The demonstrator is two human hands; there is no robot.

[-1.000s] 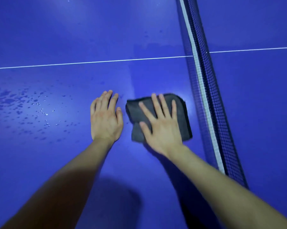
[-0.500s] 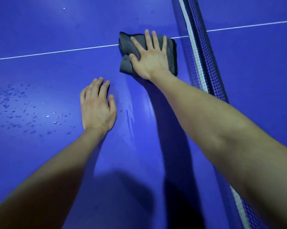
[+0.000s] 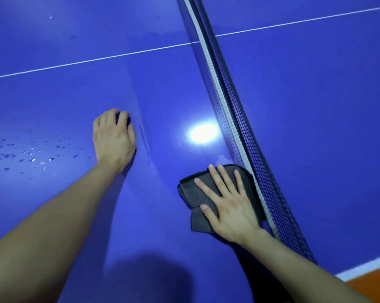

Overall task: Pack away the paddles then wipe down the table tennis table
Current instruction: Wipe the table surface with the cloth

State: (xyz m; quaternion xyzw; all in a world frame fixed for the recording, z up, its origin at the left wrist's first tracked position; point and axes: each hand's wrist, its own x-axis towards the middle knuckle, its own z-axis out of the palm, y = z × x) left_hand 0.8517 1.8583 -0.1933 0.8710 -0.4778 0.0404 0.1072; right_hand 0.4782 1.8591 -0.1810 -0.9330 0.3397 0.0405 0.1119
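Right grip [image 3: 232, 213]: flat, fingers straight and spread, palm pressing down on the dark grey folded microfibre cloth [image 3: 193, 191]. The cloth lies on the blue table tennis surface [image 3: 75, 95], under and left of the palm, its right edge touching the black mesh net with white top tape [image 3: 235, 119]. Left grip [image 3: 114, 141]: fingers curled under, holding nothing, resting on the surface well left of the cloth. Scattered water droplets [image 3: 31, 159] lie left of it. Bright lamp glare [image 3: 203, 133] sits between the grips.
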